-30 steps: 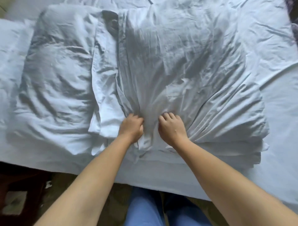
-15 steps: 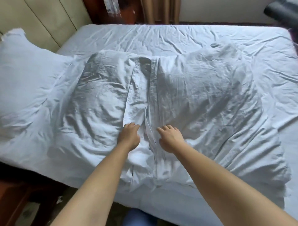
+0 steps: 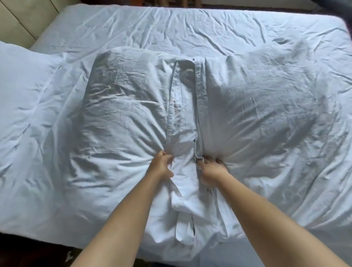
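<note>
Around left hand (image 3: 162, 164), new cover (image 3: 122, 114) creases

A wide bed (image 3: 190, 26) fills nearly the whole view, its pale blue-white, heavily creased sheet reaching the far edge. Beyond the far left corner stands a cream panelled surface (image 3: 21, 21) crossed by thin dark seams; whether it is a wall or a cupboard door cannot be told. A narrow strip of brown wood (image 3: 167, 2) shows at the top edge. Below the bed's near left edge the dark floor (image 3: 28, 255) lies in deep shadow, with a small white scrap (image 3: 69, 256) on it. The light is soft and even.
</note>
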A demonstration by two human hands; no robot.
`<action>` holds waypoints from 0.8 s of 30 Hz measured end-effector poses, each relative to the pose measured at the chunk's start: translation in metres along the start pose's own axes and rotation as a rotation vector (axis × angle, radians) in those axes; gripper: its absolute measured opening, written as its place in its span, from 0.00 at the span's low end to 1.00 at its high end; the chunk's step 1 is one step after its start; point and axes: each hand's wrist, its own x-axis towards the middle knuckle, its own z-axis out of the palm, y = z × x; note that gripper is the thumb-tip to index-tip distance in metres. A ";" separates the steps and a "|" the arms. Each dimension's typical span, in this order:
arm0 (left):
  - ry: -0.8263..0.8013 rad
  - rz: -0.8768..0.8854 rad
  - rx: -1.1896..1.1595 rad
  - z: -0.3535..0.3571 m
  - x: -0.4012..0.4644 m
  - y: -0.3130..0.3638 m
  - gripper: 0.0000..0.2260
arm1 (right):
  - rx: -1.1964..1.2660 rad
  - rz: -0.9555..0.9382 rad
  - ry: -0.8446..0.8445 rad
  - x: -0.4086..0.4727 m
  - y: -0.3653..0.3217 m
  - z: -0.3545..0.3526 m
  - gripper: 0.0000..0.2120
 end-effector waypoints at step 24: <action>0.123 -0.122 0.039 -0.076 -0.127 -0.007 0.25 | 0.119 -0.130 0.341 -0.089 -0.076 -0.059 0.25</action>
